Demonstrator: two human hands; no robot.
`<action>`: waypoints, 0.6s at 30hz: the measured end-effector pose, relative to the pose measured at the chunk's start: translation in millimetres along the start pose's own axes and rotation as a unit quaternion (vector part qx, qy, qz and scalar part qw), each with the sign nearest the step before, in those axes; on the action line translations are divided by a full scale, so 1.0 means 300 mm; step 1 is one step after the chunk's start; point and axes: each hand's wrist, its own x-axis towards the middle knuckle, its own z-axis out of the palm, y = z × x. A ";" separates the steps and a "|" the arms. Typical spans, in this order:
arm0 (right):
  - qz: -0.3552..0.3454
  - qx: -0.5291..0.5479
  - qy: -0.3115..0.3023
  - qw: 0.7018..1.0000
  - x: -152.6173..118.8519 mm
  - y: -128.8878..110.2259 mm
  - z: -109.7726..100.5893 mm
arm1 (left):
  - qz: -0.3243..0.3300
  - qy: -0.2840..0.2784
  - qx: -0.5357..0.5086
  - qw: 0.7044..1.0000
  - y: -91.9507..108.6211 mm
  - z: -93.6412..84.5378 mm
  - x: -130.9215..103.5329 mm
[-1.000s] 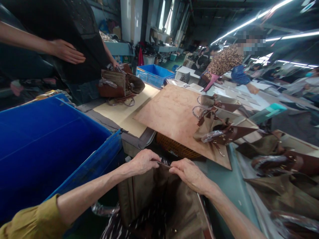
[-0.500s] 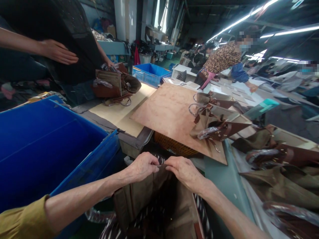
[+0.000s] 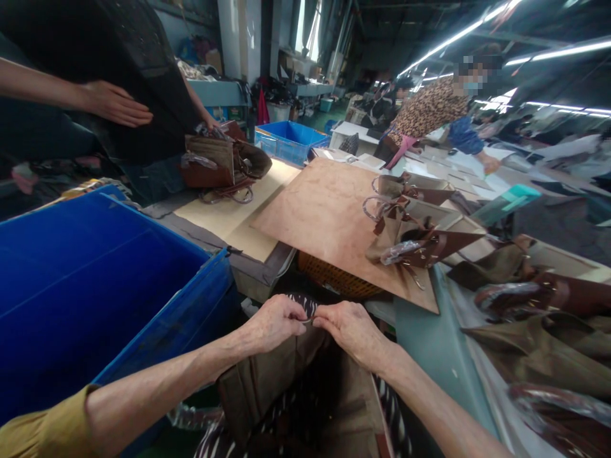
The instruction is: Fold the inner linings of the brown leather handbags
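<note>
An open brown-olive handbag (image 3: 260, 388) rests on my lap, over black-and-white patterned clothing. My left hand (image 3: 277, 323) pinches the far edge of the bag's opening. Right beside it, my right hand (image 3: 347, 329) pinches the same edge, and the fingertips of both hands nearly meet. A thin strip of the edge shows between them; the exact detail there is too small to make out. One plastic-wrapped handle (image 3: 198, 416) sticks out at the bag's left side. The inside of the bag is mostly in shadow.
Left of me stands a large blue bin (image 3: 95, 273). Ahead lies a brown board (image 3: 315, 210) with several handbags (image 3: 415, 245) at its right. More bags (image 3: 539, 286) lie on the right-hand table. A co-worker's hand (image 3: 114, 103) is near another bag (image 3: 214, 162) at the far left.
Both my hands stay pinched on the bag's edge, shifting only slightly. The camera view has moved a little. The far co-worker's arm has shifted slightly to the right.
</note>
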 end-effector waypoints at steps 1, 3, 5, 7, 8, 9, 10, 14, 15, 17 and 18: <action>-0.002 -0.014 -0.004 1.000 0.001 -0.009 -0.005 | 0.001 0.001 0.000 1.000 0.002 0.002 0.001; -0.014 -0.031 -0.014 0.999 0.006 -0.025 -0.011 | 0.007 0.004 -0.002 1.000 0.004 0.007 0.000; -0.021 -0.031 -0.026 0.999 0.012 -0.033 -0.009 | 0.008 0.006 -0.013 1.000 0.002 0.013 -0.002; -0.021 -0.023 -0.027 0.999 0.017 -0.034 0.001 | 0.003 0.008 -0.015 1.000 -0.001 0.016 -0.003; -0.020 -0.017 -0.024 0.999 0.019 -0.032 0.008 | 0.000 0.008 -0.009 1.000 -0.002 0.015 -0.001; -0.018 -0.011 -0.022 1.000 0.021 -0.029 0.015 | -0.003 0.005 0.001 1.000 -0.003 0.011 0.001; -0.014 -0.004 -0.019 1.000 0.022 -0.025 0.021 | -0.004 -0.001 0.011 1.000 -0.004 0.004 0.003; 0.002 0.004 -0.017 1.000 0.023 -0.014 0.036 | -0.006 -0.035 0.029 0.999 -0.015 -0.049 -0.011; 0.005 0.001 -0.016 1.000 0.022 -0.013 0.036 | -0.008 -0.038 0.034 0.999 -0.023 -0.064 -0.025; 0.012 -0.003 -0.016 1.000 0.021 -0.014 0.036 | -0.023 -0.040 0.046 0.998 -0.048 -0.087 -0.065; 0.010 0.002 -0.016 1.000 0.020 -0.016 0.035 | -0.034 -0.038 0.048 0.998 -0.064 -0.094 -0.089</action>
